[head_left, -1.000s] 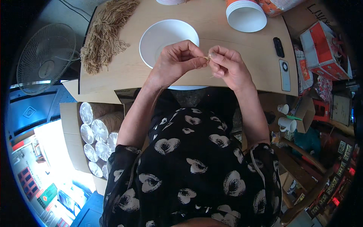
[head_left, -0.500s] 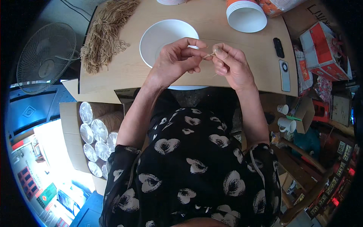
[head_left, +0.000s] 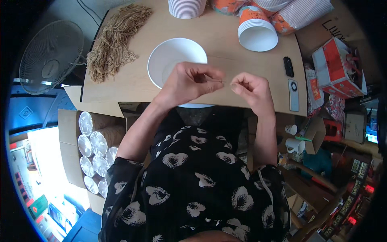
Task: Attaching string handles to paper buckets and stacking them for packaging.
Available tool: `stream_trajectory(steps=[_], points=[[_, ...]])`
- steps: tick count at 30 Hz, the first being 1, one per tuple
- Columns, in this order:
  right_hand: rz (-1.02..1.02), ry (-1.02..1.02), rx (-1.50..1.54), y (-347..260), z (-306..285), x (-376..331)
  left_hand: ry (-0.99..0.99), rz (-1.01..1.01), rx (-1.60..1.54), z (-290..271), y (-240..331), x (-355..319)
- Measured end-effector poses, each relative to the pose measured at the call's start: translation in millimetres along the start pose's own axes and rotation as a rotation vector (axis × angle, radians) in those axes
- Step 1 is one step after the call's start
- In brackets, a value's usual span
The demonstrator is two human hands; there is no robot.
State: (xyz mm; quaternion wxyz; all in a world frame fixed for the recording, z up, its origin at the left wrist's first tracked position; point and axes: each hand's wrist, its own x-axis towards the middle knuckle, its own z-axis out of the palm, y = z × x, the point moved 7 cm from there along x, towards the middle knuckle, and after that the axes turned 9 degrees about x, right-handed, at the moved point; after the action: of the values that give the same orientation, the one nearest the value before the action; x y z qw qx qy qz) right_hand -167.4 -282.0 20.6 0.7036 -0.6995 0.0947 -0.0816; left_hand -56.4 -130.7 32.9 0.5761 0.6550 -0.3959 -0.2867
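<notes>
My left hand [head_left: 192,84] is raised over the table's near edge, in front of the white bowl [head_left: 159,60]. Its thumb and fingers are pinched together. A short gap away, my right hand [head_left: 254,90] is also closed in a pinch, its fingertips facing the left ones. A thin tan string ran between both hands half a second ago; now it barely shows at the fingertips. The bowl's inside looks pale, partly hidden behind my left hand. On the left of the table lies a thick bundle of tan strings [head_left: 115,42].
Stacked paper bowls [head_left: 258,34] lie at the back right, another stack [head_left: 186,9] at the back. A black device [head_left: 288,66] and a silver phone [head_left: 294,95] rest near the right edge. A fan [head_left: 50,58] and a carton [head_left: 68,141] of wrapped bundles stand left.
My hands have drawn slightly apart and sit lower relative to the bowl. The string between them no longer shows clearly. The whole view has shifted a little, revealing more of the table's back.
</notes>
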Motion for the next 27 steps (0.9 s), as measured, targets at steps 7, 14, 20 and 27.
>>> stream_trajectory(steps=[7,14,20,27], points=[[-0.099,-0.001,0.059,-15.7,-4.3,-20.7,0.159,0.351,0.612,8.3,29.6,-19.1],[-0.256,0.056,0.601,-25.9,-42.9,-52.8,0.395,0.482,0.857,-7.2,14.5,-45.4],[-0.313,0.031,0.787,-29.2,-55.3,-64.4,0.363,0.158,0.604,-12.7,-12.5,-44.0],[-0.272,0.213,0.953,-14.1,-61.4,-39.7,0.388,0.22,1.152,-41.3,2.0,-54.1]])
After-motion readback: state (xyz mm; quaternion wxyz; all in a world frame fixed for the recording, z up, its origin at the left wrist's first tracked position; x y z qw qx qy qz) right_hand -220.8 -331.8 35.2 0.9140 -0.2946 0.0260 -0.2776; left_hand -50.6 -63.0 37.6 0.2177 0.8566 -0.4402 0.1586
